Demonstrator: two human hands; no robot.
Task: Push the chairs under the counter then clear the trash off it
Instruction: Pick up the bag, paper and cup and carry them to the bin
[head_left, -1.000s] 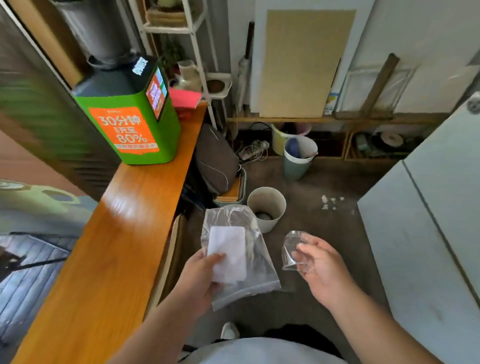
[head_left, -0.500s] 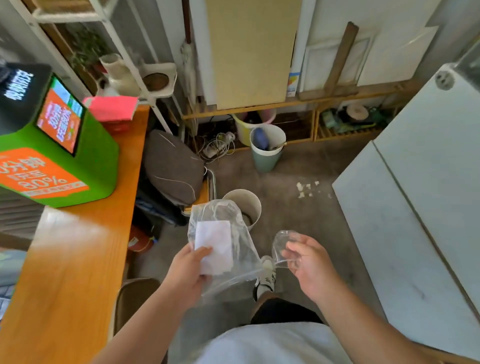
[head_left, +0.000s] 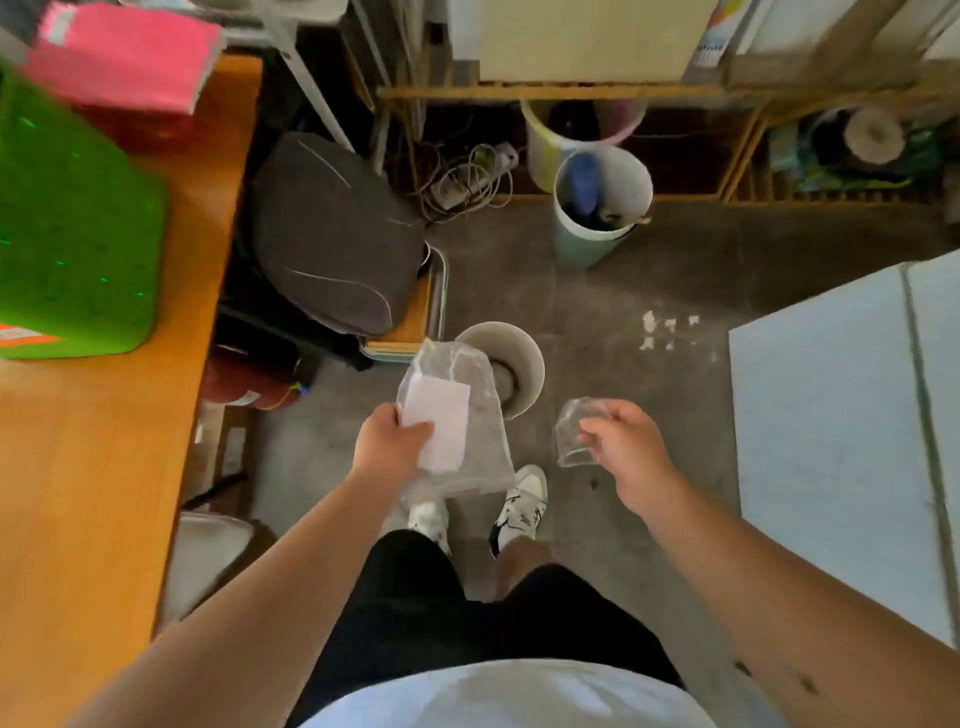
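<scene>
Bare forearms, no sleeves reaching into view; no watch strap, ring or glove showing on the left hand (head_left: 390, 441) or the right hand (head_left: 626, 441). A few small dark marks on the right forearm near the elbow. White top (head_left: 509, 696), plain, at the lower edge of view. Black shorts (head_left: 441, 608), ending above the knees. White sneakers (head_left: 521, 512) with black markings along the sides and pale toe caps; the left shoe partly hidden, its pattern hard to make out. Details soft from motion blur.
</scene>
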